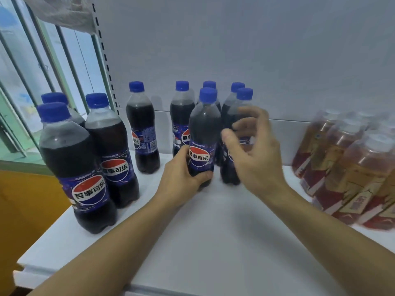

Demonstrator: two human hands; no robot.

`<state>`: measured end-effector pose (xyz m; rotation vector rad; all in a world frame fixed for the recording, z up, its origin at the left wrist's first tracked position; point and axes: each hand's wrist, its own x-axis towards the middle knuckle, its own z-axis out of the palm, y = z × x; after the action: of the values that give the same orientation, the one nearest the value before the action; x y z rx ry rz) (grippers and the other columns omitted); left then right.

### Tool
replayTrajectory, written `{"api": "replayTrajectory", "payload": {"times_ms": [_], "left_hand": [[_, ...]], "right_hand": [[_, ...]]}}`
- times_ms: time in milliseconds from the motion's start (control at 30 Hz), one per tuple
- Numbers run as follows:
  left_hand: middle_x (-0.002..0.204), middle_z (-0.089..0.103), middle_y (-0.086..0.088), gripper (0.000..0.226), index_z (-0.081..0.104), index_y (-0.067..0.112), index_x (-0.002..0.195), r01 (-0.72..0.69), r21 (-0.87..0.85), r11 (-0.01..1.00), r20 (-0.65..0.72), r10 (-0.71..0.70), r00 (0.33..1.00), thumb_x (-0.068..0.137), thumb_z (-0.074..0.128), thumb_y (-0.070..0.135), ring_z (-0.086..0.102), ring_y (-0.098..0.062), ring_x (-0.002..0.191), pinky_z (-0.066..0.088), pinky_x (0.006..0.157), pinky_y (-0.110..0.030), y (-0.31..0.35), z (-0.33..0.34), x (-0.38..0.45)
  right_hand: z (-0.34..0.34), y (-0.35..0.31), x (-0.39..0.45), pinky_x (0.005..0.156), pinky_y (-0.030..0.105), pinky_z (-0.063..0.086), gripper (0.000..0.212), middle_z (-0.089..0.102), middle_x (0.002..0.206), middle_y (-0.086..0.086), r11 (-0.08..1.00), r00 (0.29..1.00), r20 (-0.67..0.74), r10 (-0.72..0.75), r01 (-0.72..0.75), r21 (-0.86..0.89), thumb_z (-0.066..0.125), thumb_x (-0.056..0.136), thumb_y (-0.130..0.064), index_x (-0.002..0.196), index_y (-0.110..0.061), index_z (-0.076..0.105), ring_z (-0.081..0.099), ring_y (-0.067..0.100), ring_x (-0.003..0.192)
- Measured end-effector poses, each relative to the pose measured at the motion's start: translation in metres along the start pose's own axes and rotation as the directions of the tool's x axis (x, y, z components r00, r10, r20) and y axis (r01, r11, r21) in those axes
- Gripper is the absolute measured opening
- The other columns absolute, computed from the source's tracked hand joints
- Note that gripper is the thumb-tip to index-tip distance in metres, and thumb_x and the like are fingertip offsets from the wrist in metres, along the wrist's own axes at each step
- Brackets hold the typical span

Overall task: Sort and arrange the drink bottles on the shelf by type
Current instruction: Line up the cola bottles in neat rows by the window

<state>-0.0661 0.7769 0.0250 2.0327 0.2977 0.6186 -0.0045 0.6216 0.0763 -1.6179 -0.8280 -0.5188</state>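
Note:
Several dark cola bottles with blue caps stand on the white shelf (213, 231). My left hand (181, 178) grips the lower body of one cola bottle (204, 124) at the middle. Just right of it stands another cola bottle (243, 97), and my right hand (254, 150) hovers in front of this one with fingers spread and curled, blurred, holding nothing that I can see. Three cola bottles (70, 157) cluster at the left front. One more cola bottle (141, 129) stands alone near the back. Amber tea bottles (346, 167) with red and gold labels sit at the right.
A white back panel (235, 50) closes the shelf behind the bottles. A slotted shelf upright (104, 60) runs along the left, with window bars beyond it. The shelf's front edge (74, 272) is near my forearms. An orange surface (25, 199) lies below left.

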Motion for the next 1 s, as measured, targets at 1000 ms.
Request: {"api": "replayTrajectory", "payload": {"times_ms": [1000], "left_hand": [[0.131,0.049,-0.009,0.058,0.039,0.017,0.131,0.085,0.129,0.988,-0.391,-0.029,0.920,0.088,0.077,0.027,0.061,-0.028,0.108,0.051,0.095,-0.041,-0.029,0.010,0.052]], "right_hand": [[-0.043,0.106,-0.033,0.066,0.031,0.046,0.011,0.066,0.065,0.004,0.885,0.867,0.222,0.446,-0.390,-0.256,0.059,0.101,-0.019,0.110,-0.025,0.057,0.064,0.019,0.064]]}}
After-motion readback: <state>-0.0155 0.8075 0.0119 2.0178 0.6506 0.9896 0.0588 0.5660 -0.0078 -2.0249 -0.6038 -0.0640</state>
